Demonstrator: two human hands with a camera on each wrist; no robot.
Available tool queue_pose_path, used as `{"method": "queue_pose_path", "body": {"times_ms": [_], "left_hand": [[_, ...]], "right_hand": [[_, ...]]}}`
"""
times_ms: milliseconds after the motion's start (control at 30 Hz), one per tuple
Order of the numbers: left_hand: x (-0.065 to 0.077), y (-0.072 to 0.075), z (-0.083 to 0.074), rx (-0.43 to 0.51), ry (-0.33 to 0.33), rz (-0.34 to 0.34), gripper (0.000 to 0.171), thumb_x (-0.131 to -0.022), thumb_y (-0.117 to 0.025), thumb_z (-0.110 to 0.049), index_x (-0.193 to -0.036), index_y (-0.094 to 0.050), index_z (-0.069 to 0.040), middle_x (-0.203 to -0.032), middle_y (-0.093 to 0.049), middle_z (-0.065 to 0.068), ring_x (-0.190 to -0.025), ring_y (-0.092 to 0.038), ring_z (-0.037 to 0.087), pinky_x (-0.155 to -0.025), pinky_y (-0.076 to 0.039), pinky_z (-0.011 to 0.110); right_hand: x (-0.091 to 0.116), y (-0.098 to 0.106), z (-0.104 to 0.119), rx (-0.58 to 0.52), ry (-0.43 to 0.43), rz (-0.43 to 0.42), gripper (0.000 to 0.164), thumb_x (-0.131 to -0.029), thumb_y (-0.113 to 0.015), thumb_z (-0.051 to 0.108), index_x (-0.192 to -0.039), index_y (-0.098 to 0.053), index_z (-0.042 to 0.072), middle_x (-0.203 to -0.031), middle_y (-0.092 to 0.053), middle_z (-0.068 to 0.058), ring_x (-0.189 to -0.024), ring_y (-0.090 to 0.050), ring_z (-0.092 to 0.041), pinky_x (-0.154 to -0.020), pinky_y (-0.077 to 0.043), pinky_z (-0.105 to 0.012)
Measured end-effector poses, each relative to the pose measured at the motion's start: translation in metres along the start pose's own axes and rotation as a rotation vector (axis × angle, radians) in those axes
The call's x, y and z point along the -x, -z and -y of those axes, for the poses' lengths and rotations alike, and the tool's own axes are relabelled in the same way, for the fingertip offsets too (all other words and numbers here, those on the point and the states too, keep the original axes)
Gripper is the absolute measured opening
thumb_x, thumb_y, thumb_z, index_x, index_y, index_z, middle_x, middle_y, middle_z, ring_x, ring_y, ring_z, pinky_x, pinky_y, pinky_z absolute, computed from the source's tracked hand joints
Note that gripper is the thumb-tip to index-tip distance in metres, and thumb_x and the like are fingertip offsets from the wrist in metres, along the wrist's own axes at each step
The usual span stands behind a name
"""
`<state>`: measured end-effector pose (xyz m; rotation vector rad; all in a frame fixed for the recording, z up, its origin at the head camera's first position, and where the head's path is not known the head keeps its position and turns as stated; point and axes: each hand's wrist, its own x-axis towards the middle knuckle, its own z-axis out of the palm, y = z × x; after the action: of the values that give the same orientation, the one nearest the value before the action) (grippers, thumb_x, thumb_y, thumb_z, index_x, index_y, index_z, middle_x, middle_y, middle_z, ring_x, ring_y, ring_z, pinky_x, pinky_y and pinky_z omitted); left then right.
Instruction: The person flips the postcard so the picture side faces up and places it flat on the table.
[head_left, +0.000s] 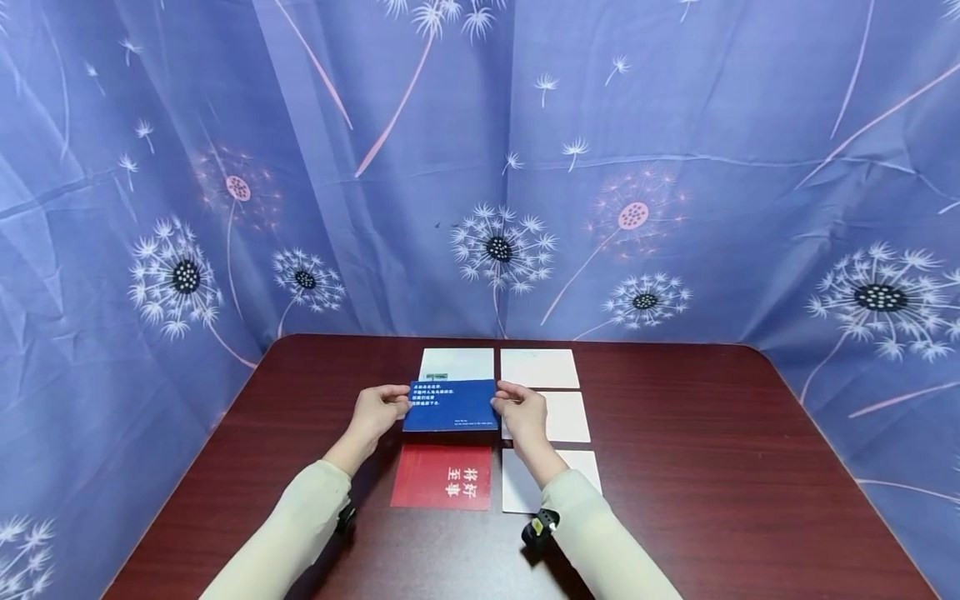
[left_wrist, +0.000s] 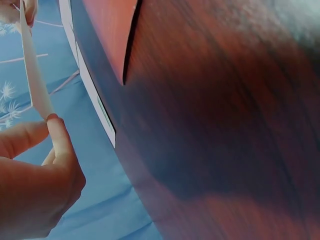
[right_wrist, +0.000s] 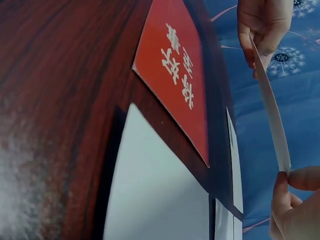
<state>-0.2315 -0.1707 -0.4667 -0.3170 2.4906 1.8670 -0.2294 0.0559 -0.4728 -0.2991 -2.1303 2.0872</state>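
A blue card (head_left: 453, 407) with white lettering is held up over the table, its printed face showing in the head view. My left hand (head_left: 377, 415) pinches its left edge between thumb and fingers. At the opposite edge my right hand (head_left: 523, 417) pinches it the same way. Both wrist views show the card's pale side nearly edge-on, the card (left_wrist: 36, 75) slightly bowed in the right wrist view. Below it on the table lies a red card (head_left: 435, 477) with white characters. Behind it a white card with a small green picture (head_left: 457, 362) is partly covered by the blue one.
White cards lie in a column at the right: a far one (head_left: 540, 368), a middle one (head_left: 567, 417) and a near one (head_left: 585, 468), partly behind my right arm. The dark red wooden table (head_left: 697, 467) meets a blue dandelion-print curtain (head_left: 675, 108) at its far edge.
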Motion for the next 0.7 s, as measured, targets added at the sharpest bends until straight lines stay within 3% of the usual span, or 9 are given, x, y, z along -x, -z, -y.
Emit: {"method": "queue_pose_path", "body": {"times_ms": [200,433,700], "left_hand": [[-0.004,0.001,0.001,-0.053,0.032,0.027,0.038,-0.082,-0.067,0.005,-0.120,-0.062,0.005,-0.082,-0.062,0.010,-0.070,-0.060,0.014,-0.069,-0.058,0.033],[-0.012,-0.001,0.001,-0.184,0.025,0.049,0.050,-0.078,-0.075,0.002,-0.125,-0.059,0.002,-0.080,-0.061,0.012,-0.066,-0.059,0.017,-0.063,-0.057,0.031],[-0.017,-0.006,0.004,-0.349,0.029,0.060,0.055,-0.074,-0.080,-0.002,-0.124,-0.058,0.002,-0.076,-0.064,0.012,-0.056,-0.059,0.017,-0.052,-0.052,0.028]], "right_hand": [[0.000,-0.001,-0.003,0.071,0.001,0.030,0.026,-0.077,-0.068,-0.011,-0.104,-0.069,-0.011,-0.086,-0.070,-0.019,-0.073,-0.061,-0.008,-0.069,-0.052,-0.019],[-0.004,-0.006,-0.001,0.123,-0.041,0.074,0.036,-0.075,-0.068,-0.012,-0.111,-0.067,-0.009,-0.073,-0.064,-0.007,-0.055,-0.055,-0.006,-0.054,-0.052,-0.019],[-0.006,-0.008,-0.007,0.370,-0.002,0.088,0.047,-0.069,-0.073,-0.009,-0.115,-0.067,-0.004,-0.072,-0.064,-0.006,-0.058,-0.053,-0.009,-0.049,-0.047,-0.022]]}}
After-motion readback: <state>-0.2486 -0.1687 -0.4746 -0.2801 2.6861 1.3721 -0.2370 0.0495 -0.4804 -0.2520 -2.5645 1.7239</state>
